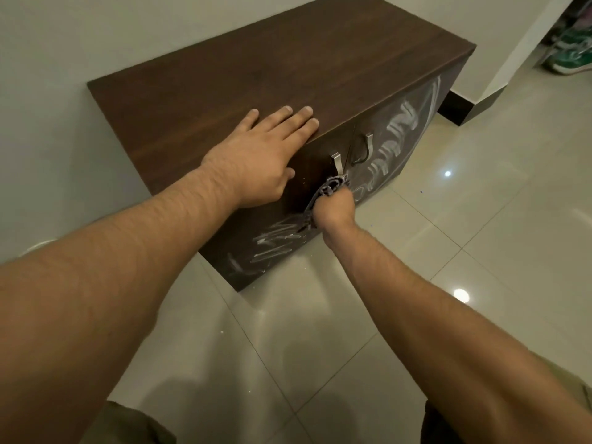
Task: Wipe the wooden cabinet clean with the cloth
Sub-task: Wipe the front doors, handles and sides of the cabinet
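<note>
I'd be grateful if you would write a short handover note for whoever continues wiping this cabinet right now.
Left hand: open, flat on the cabinet top near the front edge.
Right hand: gripping the bunched cloth against the front, just below the handles.
Done: a dark patch near the left handle looks wiped.
Left: white chalk marks across the right door and the lower left front.

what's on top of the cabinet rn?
Only the left hand, lying flat and open near the front edge of the cabinet. The rest of the top shows bare wood. Whatever lies under the palm is hidden. The cloth is on the front face, in the right hand.
</note>
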